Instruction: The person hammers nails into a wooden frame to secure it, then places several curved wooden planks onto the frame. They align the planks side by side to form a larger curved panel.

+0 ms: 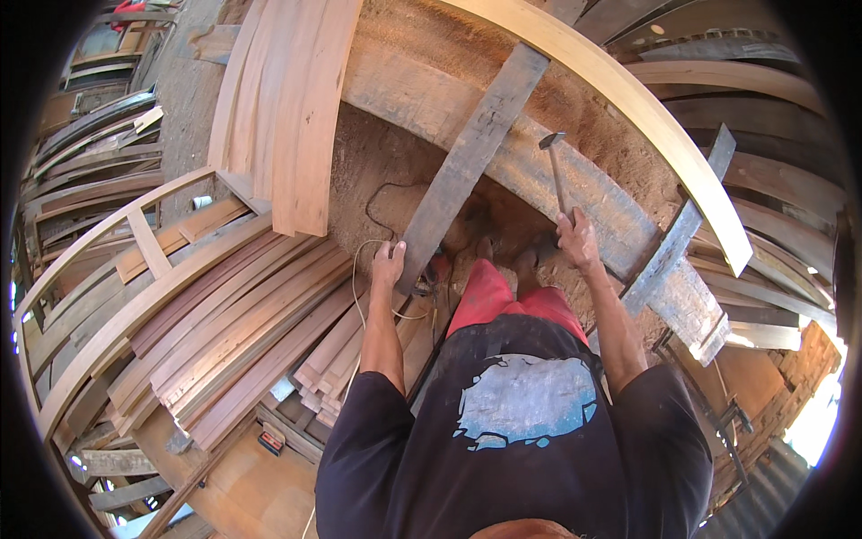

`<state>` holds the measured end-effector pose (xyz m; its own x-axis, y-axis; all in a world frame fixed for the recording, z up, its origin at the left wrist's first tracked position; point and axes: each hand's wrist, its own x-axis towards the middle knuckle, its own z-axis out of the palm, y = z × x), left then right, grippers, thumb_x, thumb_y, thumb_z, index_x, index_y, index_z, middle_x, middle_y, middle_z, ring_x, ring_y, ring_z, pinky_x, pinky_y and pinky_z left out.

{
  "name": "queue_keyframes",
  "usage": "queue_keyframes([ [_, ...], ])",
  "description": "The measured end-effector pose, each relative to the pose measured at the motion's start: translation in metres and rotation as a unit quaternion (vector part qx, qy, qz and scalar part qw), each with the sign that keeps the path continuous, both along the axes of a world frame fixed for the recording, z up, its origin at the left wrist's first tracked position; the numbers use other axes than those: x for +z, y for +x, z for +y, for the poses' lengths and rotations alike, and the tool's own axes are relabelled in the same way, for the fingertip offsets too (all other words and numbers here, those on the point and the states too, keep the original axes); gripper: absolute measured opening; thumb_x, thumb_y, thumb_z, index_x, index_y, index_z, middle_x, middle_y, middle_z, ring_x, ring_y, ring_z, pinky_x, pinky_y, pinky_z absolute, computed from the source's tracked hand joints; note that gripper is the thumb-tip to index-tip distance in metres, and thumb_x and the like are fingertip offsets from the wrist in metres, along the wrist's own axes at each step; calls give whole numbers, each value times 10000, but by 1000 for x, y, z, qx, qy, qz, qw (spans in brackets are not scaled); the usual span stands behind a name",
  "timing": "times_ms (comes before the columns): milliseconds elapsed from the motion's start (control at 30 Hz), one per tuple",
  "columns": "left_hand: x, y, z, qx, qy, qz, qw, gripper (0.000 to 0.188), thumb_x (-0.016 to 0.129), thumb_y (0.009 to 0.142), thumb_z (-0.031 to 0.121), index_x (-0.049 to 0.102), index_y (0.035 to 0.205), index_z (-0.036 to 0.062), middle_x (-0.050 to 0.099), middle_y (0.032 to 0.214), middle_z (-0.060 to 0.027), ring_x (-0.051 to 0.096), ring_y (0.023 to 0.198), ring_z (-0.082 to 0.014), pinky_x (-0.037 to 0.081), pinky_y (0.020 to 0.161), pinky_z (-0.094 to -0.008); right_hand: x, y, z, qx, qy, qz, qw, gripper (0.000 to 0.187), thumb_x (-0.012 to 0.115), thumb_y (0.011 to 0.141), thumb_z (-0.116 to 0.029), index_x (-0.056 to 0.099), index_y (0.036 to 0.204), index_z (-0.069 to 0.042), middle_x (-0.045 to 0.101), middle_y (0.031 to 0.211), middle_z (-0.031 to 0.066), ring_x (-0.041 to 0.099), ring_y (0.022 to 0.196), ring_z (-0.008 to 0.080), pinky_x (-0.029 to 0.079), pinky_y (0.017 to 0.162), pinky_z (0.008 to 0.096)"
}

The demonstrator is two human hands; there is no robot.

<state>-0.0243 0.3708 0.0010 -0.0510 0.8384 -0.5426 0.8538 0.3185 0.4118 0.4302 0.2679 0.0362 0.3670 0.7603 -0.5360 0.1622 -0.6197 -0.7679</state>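
My right hand (577, 239) grips the handle of a hammer (555, 166), its metal head raised above a long grey weathered beam (539, 162). My left hand (388, 267) holds the near end of a dark grey plank (471, 153) that leans diagonally up and across that beam. A thin pale cord (359, 278) loops beside my left wrist. My red shorts and feet show between the two hands, over sawdust-covered ground.
A stack of long reddish boards (224, 332) lies to my left. Pale curved boards (287, 99) lean at the top, and a curved pale rail (646, 117) arcs to the right. A second grey plank (673, 242) crosses the beam. A curved wooden frame (99, 269) stands far left.
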Motion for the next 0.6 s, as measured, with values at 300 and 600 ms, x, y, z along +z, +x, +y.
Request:
queue_keyframes([
  [300,11,8,-8,-5,-4,-33,999,587,554,979,478,616,1223,-52,652,1190,-322,614,1164,-453,465,987,-454,20,-5,21,26,12,-57,998,394,563,1003,-334,566,1095,48,676,851,265,669,827,444,503,752,502],
  [600,2,-14,-31,-10,-16,-30,999,519,561,980,453,630,1158,-29,672,1157,-289,632,1135,-437,472,978,-458,39,5,44,72,14,-108,991,433,524,1016,-384,553,1148,27,664,1007,332,623,993,525,473,839,568],
])
